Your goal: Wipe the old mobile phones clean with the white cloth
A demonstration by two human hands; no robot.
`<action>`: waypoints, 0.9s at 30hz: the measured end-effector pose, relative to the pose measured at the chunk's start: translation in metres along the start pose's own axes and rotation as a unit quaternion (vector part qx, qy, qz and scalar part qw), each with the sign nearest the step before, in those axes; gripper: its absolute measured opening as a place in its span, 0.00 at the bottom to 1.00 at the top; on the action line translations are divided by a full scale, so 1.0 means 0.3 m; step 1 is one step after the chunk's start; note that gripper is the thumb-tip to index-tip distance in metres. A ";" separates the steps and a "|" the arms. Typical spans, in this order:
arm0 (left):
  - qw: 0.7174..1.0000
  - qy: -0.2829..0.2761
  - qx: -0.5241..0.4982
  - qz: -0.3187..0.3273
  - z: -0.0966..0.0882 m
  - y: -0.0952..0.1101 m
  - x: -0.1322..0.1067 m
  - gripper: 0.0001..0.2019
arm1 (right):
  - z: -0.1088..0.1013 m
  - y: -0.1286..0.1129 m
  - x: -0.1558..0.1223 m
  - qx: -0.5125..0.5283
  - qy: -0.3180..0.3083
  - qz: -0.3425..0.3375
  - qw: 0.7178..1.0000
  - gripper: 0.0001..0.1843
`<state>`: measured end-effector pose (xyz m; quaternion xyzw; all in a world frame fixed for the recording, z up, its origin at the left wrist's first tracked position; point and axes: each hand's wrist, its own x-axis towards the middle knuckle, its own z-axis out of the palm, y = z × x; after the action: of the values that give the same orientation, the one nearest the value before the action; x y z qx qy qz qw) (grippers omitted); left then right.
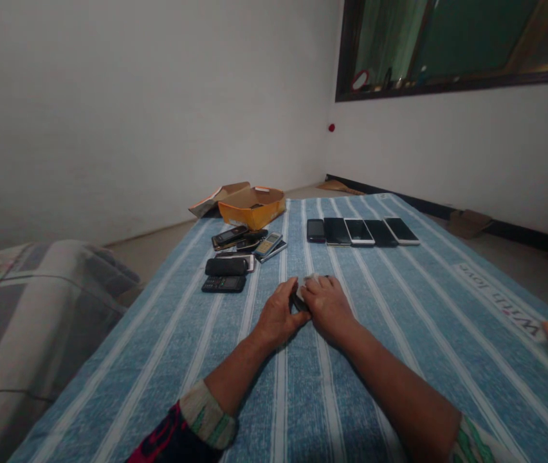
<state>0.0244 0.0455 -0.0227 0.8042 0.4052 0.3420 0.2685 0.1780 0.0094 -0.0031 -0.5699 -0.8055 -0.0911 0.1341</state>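
Over the middle of the striped cloth, my left hand (276, 315) grips the edge of a small dark phone (299, 301), thumb and fingers closed around it. Most of that phone is hidden by my hands. My right hand (330, 307) is closed on a crumpled white tissue (311, 278) and presses it over the phone. Just left and beyond lie a black keypad phone (224, 284) and a dark rounded phone or case (226, 266). Behind them is a loose pile of older phones, one a silver keypad phone (269, 244).
Several phones lie in a row at the far right, including a white-framed phone (359, 231). An open orange cardboard box (249, 209) stands at the far left edge. Blue striped cloth (380, 360) covers the table. A draped seat (37, 321) is at left.
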 end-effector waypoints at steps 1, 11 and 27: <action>1.000 -0.002 -0.003 -0.002 0.001 -0.002 0.000 0.36 | 0.000 0.019 -0.001 -0.010 0.000 0.022 1.000 0.15; 1.000 -0.009 -0.004 -0.003 0.000 -0.005 0.003 0.35 | 0.007 0.023 -0.028 -0.074 0.014 0.105 0.992 0.16; 1.000 -0.003 0.007 0.010 0.005 -0.010 0.004 0.31 | 0.009 -0.101 -0.069 -0.071 0.047 0.068 0.994 0.11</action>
<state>0.0248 0.0479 -0.0253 0.8112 0.3987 0.3392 0.2606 0.1557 -0.0183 -0.0121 -0.6265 -0.7493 -0.1655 0.1368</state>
